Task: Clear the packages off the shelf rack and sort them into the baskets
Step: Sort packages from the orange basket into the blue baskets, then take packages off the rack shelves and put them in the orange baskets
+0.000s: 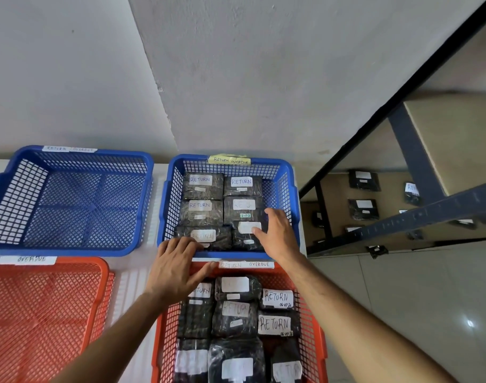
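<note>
Both hands, left (178,268) and right (277,233), rest flat on packages (247,233).

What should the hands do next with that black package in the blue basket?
Probably let go and reach back to the shelf rack. The package under the right hand already lies in the blue basket, while more packages sit on the rack.

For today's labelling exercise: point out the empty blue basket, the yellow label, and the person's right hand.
empty blue basket (70,205): head view, on its bare mesh floor.
yellow label (230,160): head view, middle of the tag on the full blue basket's far rim.
right hand (277,233): head view, back of the hand.
</note>
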